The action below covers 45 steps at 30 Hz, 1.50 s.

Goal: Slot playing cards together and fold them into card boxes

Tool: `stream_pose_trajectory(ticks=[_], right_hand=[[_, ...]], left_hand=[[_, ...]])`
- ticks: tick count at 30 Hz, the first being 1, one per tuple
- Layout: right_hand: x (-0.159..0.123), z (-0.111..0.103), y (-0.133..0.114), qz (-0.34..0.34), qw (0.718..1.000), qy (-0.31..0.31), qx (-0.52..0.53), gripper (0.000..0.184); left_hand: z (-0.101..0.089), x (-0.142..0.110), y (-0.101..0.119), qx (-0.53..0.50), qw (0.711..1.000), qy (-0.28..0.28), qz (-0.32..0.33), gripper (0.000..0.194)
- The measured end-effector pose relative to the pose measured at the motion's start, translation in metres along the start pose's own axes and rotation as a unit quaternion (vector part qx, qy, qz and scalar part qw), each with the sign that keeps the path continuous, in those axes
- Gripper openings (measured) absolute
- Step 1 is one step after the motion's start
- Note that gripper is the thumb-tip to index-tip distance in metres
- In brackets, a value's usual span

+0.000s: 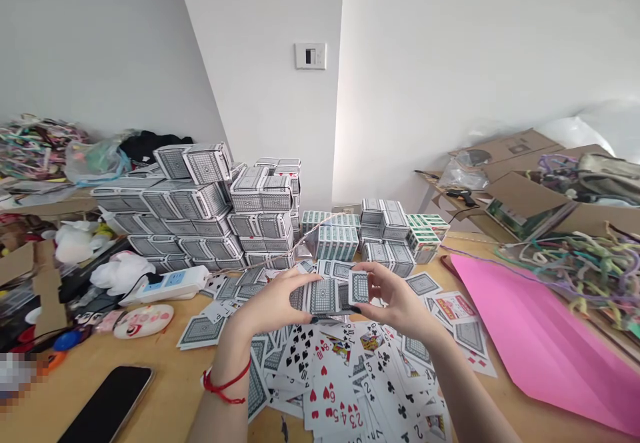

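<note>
My left hand (273, 304) and my right hand (395, 300) meet above the table, both closed on a small stack of playing cards (327, 294) held backs toward me. The right hand's fingers pinch the right end, where one card (359, 287) sticks out. A red string bracelet (225, 384) circles my left wrist. Below my hands lies a loose spread of playing cards (345, 383), many face up, some face down.
Stacked card boxes (210, 210) form a wall at the back, with smaller piles (385, 233) to the right. A pink paper sheet (530, 336) lies at right, a black phone (107, 406) at front left, a white device (167, 284) left. Cardboard boxes and coloured cords clutter the right edge.
</note>
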State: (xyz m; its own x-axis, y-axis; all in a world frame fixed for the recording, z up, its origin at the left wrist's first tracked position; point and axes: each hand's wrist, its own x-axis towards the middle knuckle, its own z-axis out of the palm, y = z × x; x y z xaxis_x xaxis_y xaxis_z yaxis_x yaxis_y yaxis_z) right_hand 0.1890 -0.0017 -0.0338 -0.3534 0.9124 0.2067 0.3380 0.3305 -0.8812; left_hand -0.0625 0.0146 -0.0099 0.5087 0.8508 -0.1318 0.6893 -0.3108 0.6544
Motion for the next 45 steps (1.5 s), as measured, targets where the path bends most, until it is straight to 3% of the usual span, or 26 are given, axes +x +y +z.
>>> stream_pose_trajectory(ticks=[6, 32, 45], right_hand=[[0.0022, 0.0043, -0.0055, -0.041, 0.998, -0.004, -0.051, 0.047], [0.0033, 0.0059, -0.0005, -0.014, 0.998, 0.002, -0.06, 0.046], [0.0022, 0.0058, -0.0045, -0.006, 0.994, -0.035, -0.099, 0.047]], left_hand=[[0.0023, 0.0015, 0.0007, 0.015, 1.0, 0.019, 0.003, 0.065], [-0.0005, 0.0008, 0.0018, 0.01, 1.0, 0.014, 0.012, 0.067], [0.0021, 0.0022, -0.0002, 0.024, 0.999, 0.02, -0.01, 0.065]])
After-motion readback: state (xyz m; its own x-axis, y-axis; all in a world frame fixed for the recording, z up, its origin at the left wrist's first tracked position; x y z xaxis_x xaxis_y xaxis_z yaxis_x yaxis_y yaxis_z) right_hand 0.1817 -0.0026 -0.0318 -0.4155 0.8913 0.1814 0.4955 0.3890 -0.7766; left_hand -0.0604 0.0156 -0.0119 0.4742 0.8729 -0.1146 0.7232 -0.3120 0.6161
